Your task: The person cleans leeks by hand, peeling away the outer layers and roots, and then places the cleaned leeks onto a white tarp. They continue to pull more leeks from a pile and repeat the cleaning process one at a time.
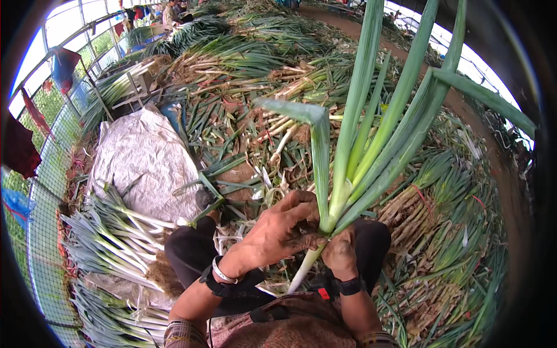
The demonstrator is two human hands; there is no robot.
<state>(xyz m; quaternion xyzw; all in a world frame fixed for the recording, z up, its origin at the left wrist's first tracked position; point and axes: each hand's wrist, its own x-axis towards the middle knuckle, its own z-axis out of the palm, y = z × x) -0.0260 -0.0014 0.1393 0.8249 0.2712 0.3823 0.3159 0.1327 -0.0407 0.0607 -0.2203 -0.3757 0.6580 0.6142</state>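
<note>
A large green onion point(339, 200) stands tilted in front of me, its long green leaves fanning up and outward, one bent to the left and one to the right. Its white stalk end points down toward my lap. My left hand point(281, 232) pinches it from the left, thumb and fingers at the point where the leaves part from the stalk. From the right, my right hand point(340, 252) is closed on the stalk just below. On my left lie cleaned green onions point(119, 243) with white stalks, side by side in a pile.
A pale crumpled sheet point(142, 156) covers something at the left. Uncleaned bundles of green onions point(429, 214), tied with red string, are heaped at the right. Cut leaf scraps point(232, 124) litter the ground ahead. Green netting point(55, 232) runs along the left; another person point(171, 16) is far back.
</note>
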